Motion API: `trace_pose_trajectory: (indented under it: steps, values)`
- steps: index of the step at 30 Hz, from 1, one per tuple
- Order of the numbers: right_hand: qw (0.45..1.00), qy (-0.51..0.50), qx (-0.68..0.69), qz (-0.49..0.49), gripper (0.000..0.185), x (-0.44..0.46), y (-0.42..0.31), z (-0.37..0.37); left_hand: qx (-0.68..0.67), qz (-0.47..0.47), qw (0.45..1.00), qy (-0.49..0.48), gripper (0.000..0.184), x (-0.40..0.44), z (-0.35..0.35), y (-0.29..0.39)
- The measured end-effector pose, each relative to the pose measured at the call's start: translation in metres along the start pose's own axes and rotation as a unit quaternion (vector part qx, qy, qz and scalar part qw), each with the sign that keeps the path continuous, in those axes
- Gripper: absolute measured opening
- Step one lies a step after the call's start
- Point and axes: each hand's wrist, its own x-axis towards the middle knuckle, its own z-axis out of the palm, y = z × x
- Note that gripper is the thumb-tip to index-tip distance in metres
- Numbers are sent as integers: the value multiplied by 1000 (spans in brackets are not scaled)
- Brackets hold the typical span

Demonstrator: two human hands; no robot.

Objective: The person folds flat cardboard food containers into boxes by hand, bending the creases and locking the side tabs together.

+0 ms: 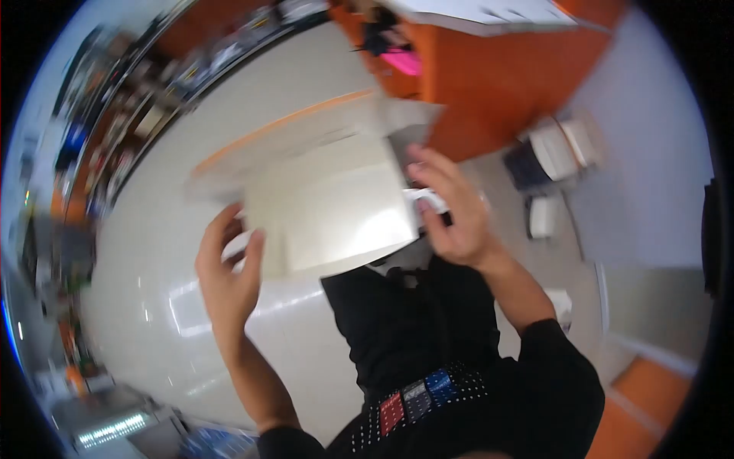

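A pale cream, box-like thing (329, 203) with a smooth, shiny flat face is in front of my body, blurred by motion. My left hand (229, 271) is at its left side, thumb and fingers curled round a white curved part that looks like a handle. On the opposite side, my right hand (455, 210) has its thumb and fingers about a similar white curved piece (428, 200). Behind the cream face spreads a whitish, see-through panel with an orange edge (283, 126); whether it joins the box I cannot tell.
An orange-brown desk (512, 84) with a white top stands ahead to the right. White and dark bins (554, 149) stand by the right wall. Shelves crowded with goods (145, 115) line the left side. Glossy light floor tiles (153, 268) lie below.
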Motion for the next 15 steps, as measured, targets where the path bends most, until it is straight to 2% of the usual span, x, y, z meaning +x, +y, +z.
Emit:
trace_pose_trajectory:
  steps: [1, 2, 3, 4, 5, 6, 8, 9, 10, 11, 12, 13, 14, 15]
  values:
    - [996, 29, 62, 52, 45, -15, 0, 2, -38, -46, 998, -15, 49, -5, 2, -8]
    - [995, 52, 51, 65, 43, -28, 3, -1, -91, 6, 996, -17, 53, -8, 6, -34]
    - [988, 76, 74, 110, 40, -44, 6, -3, -194, -12, 981, 0, 56, -17, 16, -43]
    - [984, 97, 52, 139, 37, -64, 15, -5, -224, -63, 972, 37, 63, -24, 25, -57]
    - [973, 122, 28, 192, 35, -86, 26, -13, -370, -118, 920, 61, 65, -30, 33, -74]
    - [959, 148, 12, 243, 33, -109, 37, -15, -304, -119, 943, 59, 68, -40, 41, -101]
    - [915, 216, -24, 339, 33, -169, 71, -26, -388, -188, 898, 86, 68, -58, 69, -171]
    - [884, 236, -28, 402, 32, -197, 82, -32, -336, -296, 890, 84, 70, -72, 77, -190]
    - [856, 254, -51, 448, 33, -232, 98, -41, -282, -329, 899, 69, 74, -90, 99, -195]
    - [825, 268, -71, 492, 33, -267, 113, -49, -191, -393, 900, -6, 78, -108, 112, -201]
    - [800, 285, -91, 520, 31, -300, 125, -56, -88, -411, 905, -69, 67, -130, 125, -231]
    - [775, 300, -109, 546, 28, -328, 138, -65, -69, -381, 911, -140, 67, -157, 133, -282]
    - [754, 291, -125, 575, 28, -351, 151, -75, -45, -371, 907, -191, 65, -162, 157, -278]
    - [733, 279, -136, 605, 27, -372, 162, -84, -143, -412, 896, -85, 61, -170, 169, -277]
